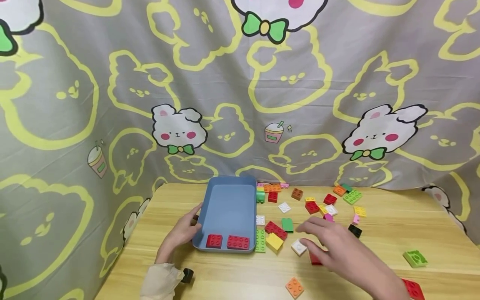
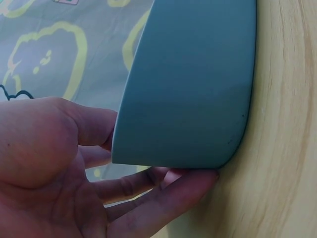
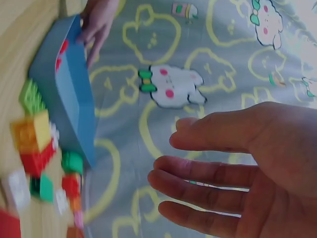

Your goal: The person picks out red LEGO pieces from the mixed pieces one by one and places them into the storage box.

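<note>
A blue-grey tray (image 1: pixel 229 208) lies on the table with two red building bricks, a shorter brick (image 1: pixel 214 241) and a longer brick (image 1: pixel 238 242), along its near end. My left hand (image 1: pixel 182 230) holds the tray's left side; in the left wrist view its thumb is at the rim and its other fingers lie against the outer wall. Above the loose bricks, right of the tray, hovers my right hand (image 1: pixel 333 246), fingers spread and holding nothing. Close to it are a white brick (image 1: pixel 299 247), a partly covered red brick (image 1: pixel 315 258) and a green brick (image 1: pixel 287 225).
Several loose bricks spread rightward from the tray, including a yellow brick (image 1: pixel 275 243) and a lime brick (image 1: pixel 260 241). An orange brick (image 1: pixel 294 287) lies near the front. A small black object (image 1: pixel 188 275) is beside the left sleeve. Patterned cloth (image 1: pixel 225 91) hangs behind the table.
</note>
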A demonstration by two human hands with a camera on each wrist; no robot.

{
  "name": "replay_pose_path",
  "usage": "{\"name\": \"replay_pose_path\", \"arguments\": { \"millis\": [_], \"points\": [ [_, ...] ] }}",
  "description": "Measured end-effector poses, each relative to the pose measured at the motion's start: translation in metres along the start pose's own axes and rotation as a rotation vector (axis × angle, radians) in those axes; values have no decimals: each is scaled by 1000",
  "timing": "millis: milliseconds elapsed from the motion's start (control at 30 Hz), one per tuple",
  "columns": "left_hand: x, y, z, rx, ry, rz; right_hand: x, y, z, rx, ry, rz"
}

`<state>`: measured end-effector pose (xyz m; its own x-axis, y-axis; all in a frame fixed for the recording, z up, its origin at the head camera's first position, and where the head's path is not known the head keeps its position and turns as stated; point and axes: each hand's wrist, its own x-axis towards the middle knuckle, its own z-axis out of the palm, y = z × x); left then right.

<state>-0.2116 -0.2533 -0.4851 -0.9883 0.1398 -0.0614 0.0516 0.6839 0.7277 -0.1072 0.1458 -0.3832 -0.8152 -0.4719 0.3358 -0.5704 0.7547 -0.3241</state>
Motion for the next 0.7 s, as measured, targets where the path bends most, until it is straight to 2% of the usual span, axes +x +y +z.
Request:
{"name": "replay_pose_path", "arguments": {
  "millis": [200,333,467,700],
  "points": [
    [2,5,1,25,-9,55,-35,24,-22,-51,20,94],
    [3,6,1,42,-10,86,-57,43,-34,-79,-21,231],
    [0,4,1,25,-5,72,-73,63,-48,-142,-92,356],
    [-6,-1,-2,14,13,41,-94,101,-61,-240,-78,416]
  ]
}}
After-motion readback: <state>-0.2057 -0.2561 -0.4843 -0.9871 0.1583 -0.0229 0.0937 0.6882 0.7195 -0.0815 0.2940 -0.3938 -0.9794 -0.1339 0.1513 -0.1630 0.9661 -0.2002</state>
